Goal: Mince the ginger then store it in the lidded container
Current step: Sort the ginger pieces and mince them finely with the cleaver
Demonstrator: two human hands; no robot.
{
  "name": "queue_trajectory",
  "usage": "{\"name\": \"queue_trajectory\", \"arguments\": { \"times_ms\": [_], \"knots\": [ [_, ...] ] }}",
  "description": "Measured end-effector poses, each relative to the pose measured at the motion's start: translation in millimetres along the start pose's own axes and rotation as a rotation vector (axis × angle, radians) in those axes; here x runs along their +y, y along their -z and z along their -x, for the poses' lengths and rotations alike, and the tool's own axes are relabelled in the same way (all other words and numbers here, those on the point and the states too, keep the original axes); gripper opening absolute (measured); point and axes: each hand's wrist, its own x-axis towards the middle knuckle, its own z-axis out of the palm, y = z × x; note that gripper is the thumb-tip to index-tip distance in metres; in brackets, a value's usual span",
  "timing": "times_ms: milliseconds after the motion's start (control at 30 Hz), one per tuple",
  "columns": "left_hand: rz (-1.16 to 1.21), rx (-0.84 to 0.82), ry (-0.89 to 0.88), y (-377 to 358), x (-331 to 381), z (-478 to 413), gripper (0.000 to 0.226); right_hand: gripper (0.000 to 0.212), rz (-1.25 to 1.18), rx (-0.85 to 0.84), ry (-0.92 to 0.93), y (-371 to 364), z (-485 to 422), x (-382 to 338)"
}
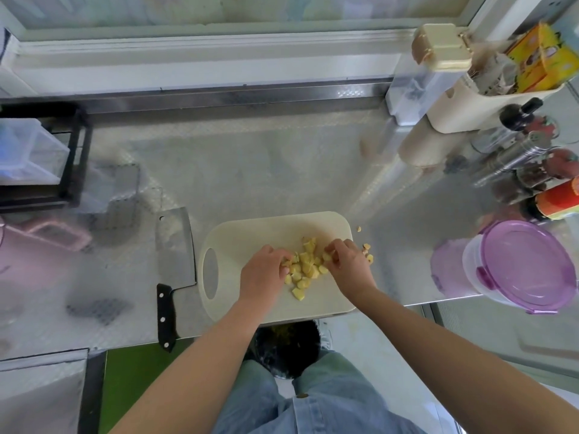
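Note:
Yellow ginger chunks [304,267] lie in a loose pile on the cream cutting board [260,233] at the counter's front edge. My left hand [264,274] rests on the pile's left side with curled fingers touching pieces. My right hand [349,264] is on the pile's right side, fingertips pinching pieces. A few stray bits [367,251] lie off the board's right edge. A cleaver [174,252] with a black handle lies flat left of the board, untouched. The lidded container [521,267], clear with a purple lid on it, stands at the right.
Bottles, jars and a red-capped can [557,202] crowd the right side. A cream caddy [476,104] with packets stands at the back right. A black rack with a clear box [28,151] is at the left. A steel counter [250,170] stretches behind the board.

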Motion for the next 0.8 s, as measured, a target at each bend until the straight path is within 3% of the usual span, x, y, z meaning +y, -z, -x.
{"name": "queue_trajectory", "arguments": {
  "times_ms": [367,600,800],
  "knots": [
    [0.035,0.042,0.041,0,0,-1,0.020,0.010,-0.298,-0.104,-0.118,15,-18,-2],
    [0.090,0.005,0.074,3,-8,-4,0.019,0.020,-0.282,-0.078,-0.019,15,-30,-26],
    [0.182,0.020,0.100,8,-13,-8,0.016,0.011,-0.320,-0.111,0.020,10,-32,-34]
  ]
}}
